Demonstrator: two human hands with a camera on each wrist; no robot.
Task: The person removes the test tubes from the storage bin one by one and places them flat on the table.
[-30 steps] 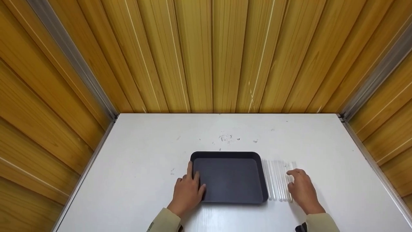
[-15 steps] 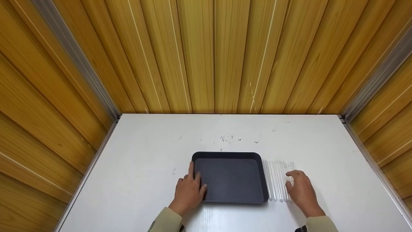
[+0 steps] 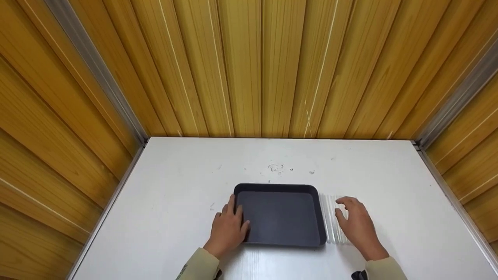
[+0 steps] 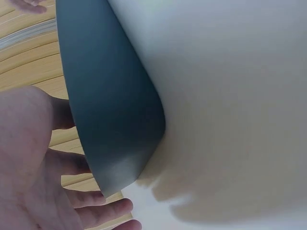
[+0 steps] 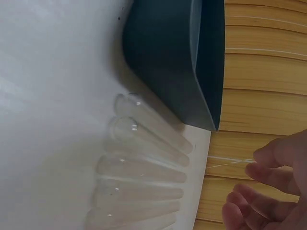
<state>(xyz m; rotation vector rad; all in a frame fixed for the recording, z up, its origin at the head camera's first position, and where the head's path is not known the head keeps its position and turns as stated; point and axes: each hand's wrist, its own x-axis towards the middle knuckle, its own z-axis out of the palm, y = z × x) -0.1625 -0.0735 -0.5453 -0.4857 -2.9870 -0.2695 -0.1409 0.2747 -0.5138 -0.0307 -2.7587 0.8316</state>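
A dark rectangular tray (image 3: 280, 217) lies on the white table. My left hand (image 3: 225, 233) rests at its left side with extended fingers, thumb and one finger inside the rim, another finger along the outer wall. In the left wrist view the palm (image 4: 24, 153) faces the tray wall (image 4: 110, 96). Several clear test tubes (image 3: 330, 225) lie side by side against the tray's right edge. Above their right part hovers my right hand (image 3: 360, 227), thumb and index finger apart and nothing between them. The right wrist view shows the tubes' rounded ends (image 5: 127, 126).
The white tabletop (image 3: 186, 171) has small dark scuffs behind the tray. Yellow wood-patterned panels (image 3: 280, 70) enclose the back and both sides, with grey metal posts (image 3: 459, 89) at the corners.
My right hand has shifted left and slightly away from me over the tubes, covering more of them. The left hand stays at the tray's left side. The head view has shifted a little.
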